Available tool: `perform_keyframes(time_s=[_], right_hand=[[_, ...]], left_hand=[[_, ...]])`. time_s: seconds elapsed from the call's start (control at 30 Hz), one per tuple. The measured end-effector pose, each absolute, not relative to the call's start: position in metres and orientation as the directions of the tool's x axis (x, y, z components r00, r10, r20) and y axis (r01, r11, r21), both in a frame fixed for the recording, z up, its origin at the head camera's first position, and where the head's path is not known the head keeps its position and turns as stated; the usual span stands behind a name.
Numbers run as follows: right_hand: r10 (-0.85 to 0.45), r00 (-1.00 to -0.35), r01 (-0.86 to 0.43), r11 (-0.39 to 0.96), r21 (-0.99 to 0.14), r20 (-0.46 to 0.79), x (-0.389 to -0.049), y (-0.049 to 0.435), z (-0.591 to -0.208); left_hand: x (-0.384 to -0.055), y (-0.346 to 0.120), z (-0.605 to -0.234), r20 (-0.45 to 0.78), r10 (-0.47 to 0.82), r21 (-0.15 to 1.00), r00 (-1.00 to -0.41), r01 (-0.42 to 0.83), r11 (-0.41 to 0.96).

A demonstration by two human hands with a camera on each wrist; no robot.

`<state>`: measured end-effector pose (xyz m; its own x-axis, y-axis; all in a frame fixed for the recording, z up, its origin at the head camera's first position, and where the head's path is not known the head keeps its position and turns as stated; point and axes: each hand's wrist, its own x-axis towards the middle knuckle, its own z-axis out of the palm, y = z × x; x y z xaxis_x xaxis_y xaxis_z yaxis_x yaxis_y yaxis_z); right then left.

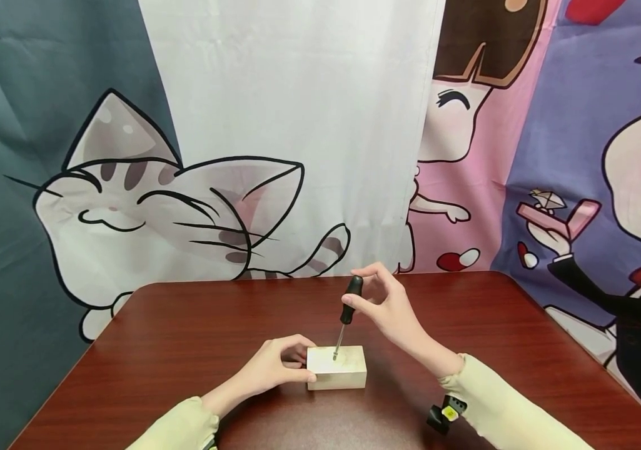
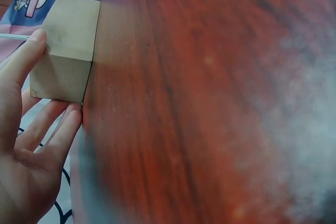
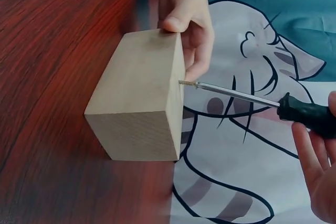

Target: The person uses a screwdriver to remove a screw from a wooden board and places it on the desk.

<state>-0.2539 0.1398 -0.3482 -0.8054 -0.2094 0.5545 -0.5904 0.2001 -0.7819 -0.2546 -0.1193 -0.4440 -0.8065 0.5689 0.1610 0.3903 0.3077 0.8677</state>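
A pale wooden block (image 1: 337, 380) lies on the table, long side toward me. My left hand (image 1: 275, 364) grips its left end, thumb at the near face and fingers round the far side; the left wrist view shows the same block (image 2: 71, 30) between thumb and fingers. My right hand (image 1: 388, 307) holds a screwdriver (image 1: 352, 299) by its black handle, thumb and fingers round it. The shaft slants down to a screw (image 3: 188, 83) that stands partly out of the block's top face. In the right wrist view the tip meets the screw's head.
The dark red wooden table (image 1: 213, 325) spreads around the block on all sides. Behind its far edge hangs a cloth backdrop (image 1: 297, 94) with a cartoon cat and figures. A small black camera (image 1: 440, 417) is strapped at the right wrist.
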Motion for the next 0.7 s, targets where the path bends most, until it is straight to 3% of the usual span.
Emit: perform_keyframes(time_s=[0.27, 0.5, 0.7], right_hand=[[-0.292, -0.802, -0.564, 0.082, -0.822, 0.521, -0.257, 0.145, -0.3458], [-0.37, -0.731, -0.623, 0.016, -0.782, 0.574, -0.2558, 0.1422, -0.3492], [-0.234, -0.765, -0.639, 0.162, -0.752, 0.6, -0.2493, 0.1366, -0.3548]], left_hand=[[-0.2546, -0.1198, -0.4433, 0.164, 0.569, 0.856, -0.806, 0.402, 0.324], [-0.2548, -0.1204, -0.4417, 0.159, 0.566, 0.858, -0.809, 0.397, 0.326], [-0.2544, -0.1196, -0.4416, 0.163, 0.569, 0.855, -0.806, 0.403, 0.326]])
